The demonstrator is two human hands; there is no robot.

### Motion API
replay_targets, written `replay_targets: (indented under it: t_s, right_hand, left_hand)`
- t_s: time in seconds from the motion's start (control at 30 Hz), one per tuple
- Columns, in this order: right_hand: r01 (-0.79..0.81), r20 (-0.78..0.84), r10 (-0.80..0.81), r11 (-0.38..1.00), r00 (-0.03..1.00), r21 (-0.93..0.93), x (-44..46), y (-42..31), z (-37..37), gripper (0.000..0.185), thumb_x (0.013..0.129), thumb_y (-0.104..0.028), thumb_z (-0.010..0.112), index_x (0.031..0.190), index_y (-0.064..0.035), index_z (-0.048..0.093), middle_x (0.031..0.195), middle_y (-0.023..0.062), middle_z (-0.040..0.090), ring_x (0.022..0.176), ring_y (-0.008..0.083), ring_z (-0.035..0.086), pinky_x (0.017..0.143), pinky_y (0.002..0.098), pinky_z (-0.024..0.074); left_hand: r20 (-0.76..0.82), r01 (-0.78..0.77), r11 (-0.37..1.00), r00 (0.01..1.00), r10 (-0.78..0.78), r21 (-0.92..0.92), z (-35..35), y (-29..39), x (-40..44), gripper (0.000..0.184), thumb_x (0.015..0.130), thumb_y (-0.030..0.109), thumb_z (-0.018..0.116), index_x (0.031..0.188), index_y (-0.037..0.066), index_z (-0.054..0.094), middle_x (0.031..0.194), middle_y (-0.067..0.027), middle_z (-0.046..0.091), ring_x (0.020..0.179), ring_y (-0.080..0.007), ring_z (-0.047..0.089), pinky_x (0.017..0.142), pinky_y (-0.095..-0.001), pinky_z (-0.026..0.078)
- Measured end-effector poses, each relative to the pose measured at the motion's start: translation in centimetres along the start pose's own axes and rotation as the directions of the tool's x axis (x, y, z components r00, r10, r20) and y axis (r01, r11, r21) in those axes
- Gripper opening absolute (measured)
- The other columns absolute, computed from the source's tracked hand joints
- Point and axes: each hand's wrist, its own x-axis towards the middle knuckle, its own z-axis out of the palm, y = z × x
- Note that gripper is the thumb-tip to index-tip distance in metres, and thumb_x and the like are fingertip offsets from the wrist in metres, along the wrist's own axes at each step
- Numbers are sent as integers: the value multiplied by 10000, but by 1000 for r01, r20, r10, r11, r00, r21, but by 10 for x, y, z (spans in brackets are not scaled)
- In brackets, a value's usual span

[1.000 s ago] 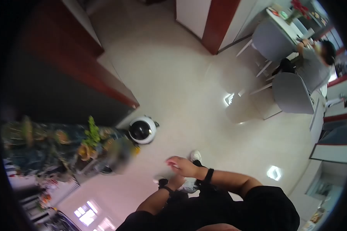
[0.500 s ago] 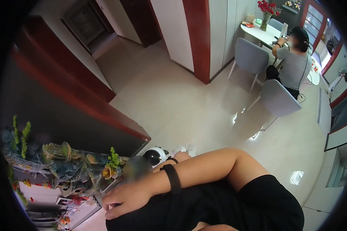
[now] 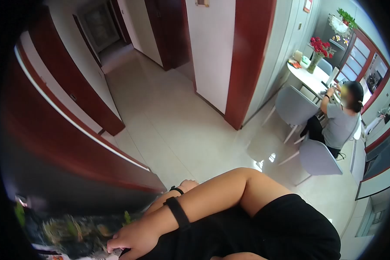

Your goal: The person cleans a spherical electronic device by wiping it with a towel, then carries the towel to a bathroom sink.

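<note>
Across my front, my right forearm runs leftward, with a wide black band round the wrist. My right hand (image 3: 136, 239) lies at the lower left against my black clothing, beside the blurred rockery ornament (image 3: 69, 229). Its fingers are loosely bent and apart, and no held thing shows in it. Beyond that forearm my left hand (image 3: 188, 186) pokes out, a thin black band on its wrist. My right forearm and the hand's own angle hide most of its fingers, so its grip cannot be made out.
A dark panel with a red-brown edge (image 3: 91, 147) stands close at the left. Pale tiled floor (image 3: 173, 117) leads to a hallway. At the right another person (image 3: 340, 123) in a grey top sits at a white table (image 3: 307, 78), by grey chairs (image 3: 292, 104) and red flowers (image 3: 321, 47).
The view has shifted, so the room sits lower and the rockery has slid down, blurred. The white round object near my left hand has left view. Both my arms stay crossed.
</note>
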Motion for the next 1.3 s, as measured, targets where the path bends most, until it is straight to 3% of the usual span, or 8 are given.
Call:
replay_targets:
  t_s: [0.4,0.57,0.8,0.93,1.1,1.17,1.23,1.3]
  right_hand:
    - [185,-197,-251,935,948,-303,-13,45,-220,435,915,-410,485,1152,-49,540,1017,189,605,908,360,571,758,441,447]
    - [-88,146,116,979,983,-182,-15,129,-334,556,894,-536,402,1089,-43,568,970,204,623,937,387,569,786,449,441]
    - [398,-16,-398,914,917,79,-10,150,-468,224,809,-174,533,975,-26,559,841,178,613,815,361,594,699,437,459]
    - [334,196,-346,938,917,96,-4,151,-534,344,929,-319,492,1143,-56,544,1038,188,595,891,341,563,764,442,434]
    - [642,-61,-705,603,707,473,1,192,-621,267,956,-280,458,966,-31,551,926,146,552,859,220,543,749,352,423]
    - [585,-62,-593,803,802,-112,-4,231,-695,252,792,-148,533,983,16,530,889,205,580,844,375,577,724,449,452]
    - [564,-251,-580,814,775,-142,4,311,-767,312,764,-158,594,1013,11,509,978,210,536,893,380,537,785,468,429]
    - [166,-238,-258,923,936,-347,-39,368,-862,294,835,-184,565,1077,-26,510,1055,186,519,985,315,519,822,423,436]
  left_hand:
    - [12,59,987,998,-62,150,-102,-237,42,222,832,234,553,1001,97,596,997,-93,615,962,-265,596,783,-401,485]
    - [20,103,990,994,-105,98,-155,-312,82,223,830,240,554,995,96,595,992,-94,613,952,-266,599,778,-401,488]
    - [-49,189,982,981,-188,7,-248,-426,105,225,827,250,556,986,96,594,986,-96,610,938,-269,602,772,-401,493]
    - [-127,253,964,957,-261,-79,-289,-492,103,226,825,255,557,982,95,593,983,-98,608,930,-270,604,768,-402,495]
    - [-207,371,905,888,-411,-206,-278,-602,119,255,834,250,535,1000,59,568,990,-124,590,920,-295,600,774,-414,496]
    - [-198,388,870,868,-456,-304,-262,-662,133,268,836,250,537,1007,46,563,996,-156,583,925,-340,588,783,-438,481]
    - [-259,389,860,838,-480,-331,-260,-721,143,268,840,252,533,1005,42,562,998,-164,581,922,-349,584,783,-445,477]
    - [-361,367,827,769,-527,-426,-261,-776,161,269,847,254,526,999,34,560,1002,-179,577,917,-369,575,782,-459,469]
